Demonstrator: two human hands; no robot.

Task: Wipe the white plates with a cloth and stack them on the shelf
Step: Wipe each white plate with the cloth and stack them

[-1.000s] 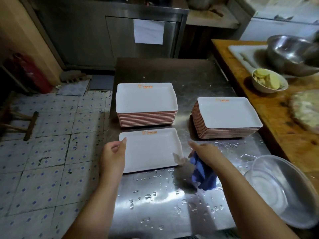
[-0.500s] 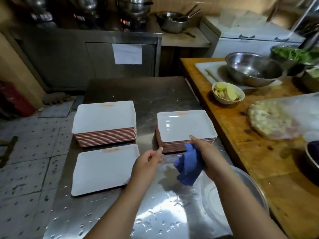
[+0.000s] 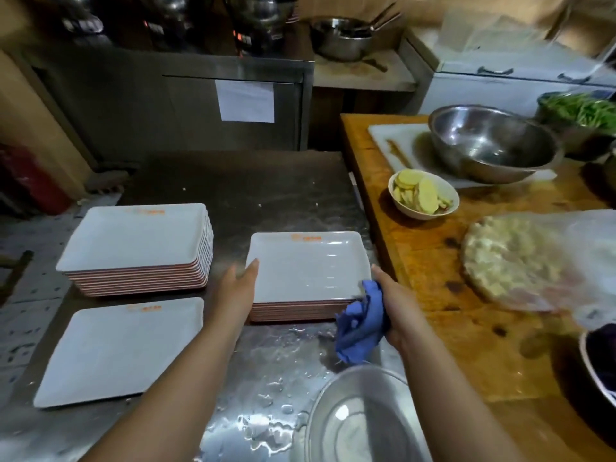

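Head view. Steel bench (image 3: pixel 266 378), wet near its front edge, carries two plate stacks and a single plate (image 3: pixel 120 351). Left hand (image 3: pixel 238 295), fingers straight, lies against the left edge of the right stack (image 3: pixel 308 268). Right hand (image 3: pixel 398 308) has its grip closed round a blue cloth (image 3: pixel 358 328) at that stack's near right corner. Left stack (image 3: pixel 140 245) stands apart. White bowl (image 3: pixel 423 211) holds yellow slices; steel bowl (image 3: pixel 493 145) shows no contents.
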